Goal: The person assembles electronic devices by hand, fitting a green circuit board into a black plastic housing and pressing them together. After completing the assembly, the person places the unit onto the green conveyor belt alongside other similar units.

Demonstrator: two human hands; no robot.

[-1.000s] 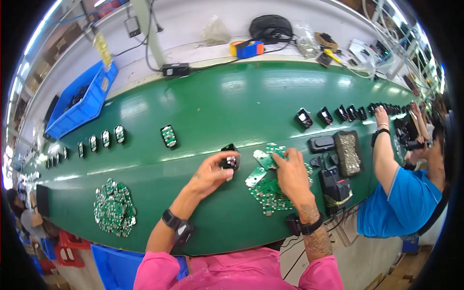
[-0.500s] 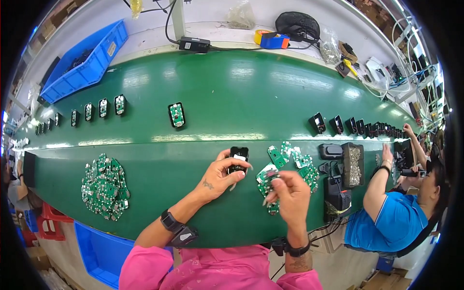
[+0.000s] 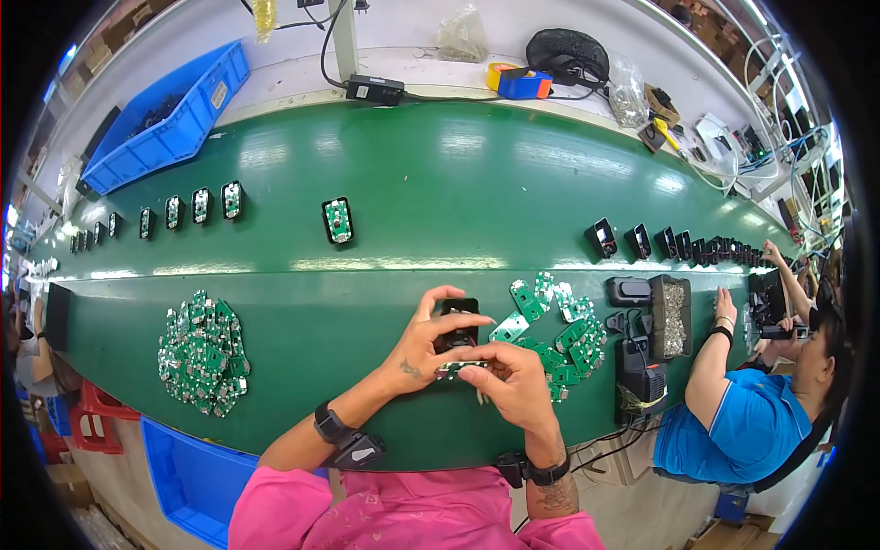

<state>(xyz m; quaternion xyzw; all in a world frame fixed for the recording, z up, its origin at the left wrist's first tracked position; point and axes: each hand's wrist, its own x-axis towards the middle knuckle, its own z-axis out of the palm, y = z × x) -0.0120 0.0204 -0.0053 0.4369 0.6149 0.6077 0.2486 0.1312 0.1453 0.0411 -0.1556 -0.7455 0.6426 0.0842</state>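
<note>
– What's at lower left?
– A board pile (image 3: 203, 357).
– And the lower middle?
– The left hand (image 3: 422, 350) curls its fingers round a black case (image 3: 456, 340). Just below it, the right hand (image 3: 513, 380) pinches a thin board (image 3: 451, 368).
– Which step?
– Maybe bringing them together. That calls for careful lining up.

Bright light glares off the curving green table (image 3: 440, 202).

No text can be read — the pale labels (image 3: 219, 94) on the blue bin (image 3: 172, 139) and black adapter (image 3: 380, 91) are too small.
</note>
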